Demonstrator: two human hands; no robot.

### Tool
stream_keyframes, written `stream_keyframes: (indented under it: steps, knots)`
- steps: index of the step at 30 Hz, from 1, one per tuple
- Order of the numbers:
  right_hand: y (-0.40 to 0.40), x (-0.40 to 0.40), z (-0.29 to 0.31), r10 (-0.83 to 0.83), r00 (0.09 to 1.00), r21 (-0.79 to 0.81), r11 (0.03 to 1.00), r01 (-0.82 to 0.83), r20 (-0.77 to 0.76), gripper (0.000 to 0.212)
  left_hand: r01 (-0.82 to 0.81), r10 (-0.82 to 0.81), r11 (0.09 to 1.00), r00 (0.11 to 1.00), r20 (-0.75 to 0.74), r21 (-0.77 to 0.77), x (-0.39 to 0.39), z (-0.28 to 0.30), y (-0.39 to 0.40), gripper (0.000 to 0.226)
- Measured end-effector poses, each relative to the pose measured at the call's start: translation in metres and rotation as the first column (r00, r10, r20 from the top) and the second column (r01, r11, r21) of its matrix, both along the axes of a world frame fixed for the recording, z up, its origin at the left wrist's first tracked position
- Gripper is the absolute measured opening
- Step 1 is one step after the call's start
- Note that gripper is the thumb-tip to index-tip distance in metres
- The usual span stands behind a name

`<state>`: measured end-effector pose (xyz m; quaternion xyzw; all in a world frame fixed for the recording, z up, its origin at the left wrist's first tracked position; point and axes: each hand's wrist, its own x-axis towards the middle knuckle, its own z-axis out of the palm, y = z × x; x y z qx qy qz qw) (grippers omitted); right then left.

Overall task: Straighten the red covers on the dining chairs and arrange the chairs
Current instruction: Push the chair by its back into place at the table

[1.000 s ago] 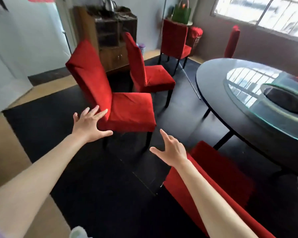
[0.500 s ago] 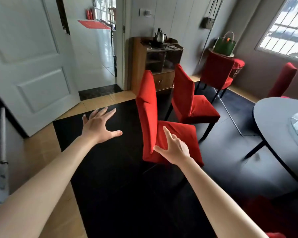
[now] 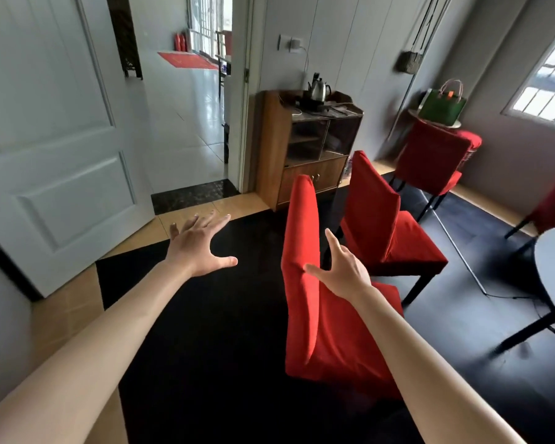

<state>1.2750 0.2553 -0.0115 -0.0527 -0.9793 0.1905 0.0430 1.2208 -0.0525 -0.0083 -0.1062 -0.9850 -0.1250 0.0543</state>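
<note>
Both hands are spread wide, holding nothing: left hand [image 3: 196, 248] out over the black floor [image 3: 212, 347], right hand [image 3: 342, 270] right by the nearest chair [image 3: 318, 315] back, thumb maybe touching its red cover [image 3: 300, 219]. Second chair [image 3: 385, 232] just behind.

Daylight from the window [image 3: 545, 91] and the open doorway [image 3: 186, 107] glares off pale floor tiles [image 3: 180, 129]; wide-angle distortion bends edges, the dark floor [image 3: 205, 331] swallowing detail.
</note>
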Motion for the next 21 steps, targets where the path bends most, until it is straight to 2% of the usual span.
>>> stream_keyframes:
  steps: [6,11,17,21]
  knots:
    - [-0.007,-0.081,-0.012,0.004,0.998,-0.039,0.999,-0.001,0.058,0.097,-0.013,0.013,1.0,0.999,0.035,0.003,-0.085,-0.001,-0.012,0.101]
    - [-0.006,-0.143,-0.013,-0.065,0.996,-0.03,0.997,0.067,0.056,0.098,0.054,-0.054,0.998,0.998,0.016,0.014,-0.162,-0.002,-0.016,0.101]
    - [-0.012,-0.185,-0.022,-0.248,0.967,-0.03,0.968,0.25,0.05,0.099,0.224,-0.224,0.974,0.973,0.045,0.016,-0.256,-0.011,-0.015,0.1]
    - [-0.024,-0.197,-0.028,-0.427,0.901,-0.06,0.9,0.432,0.078,0.1,0.372,-0.371,0.928,0.927,0.052,0.002,-0.312,-0.006,-0.012,0.099]
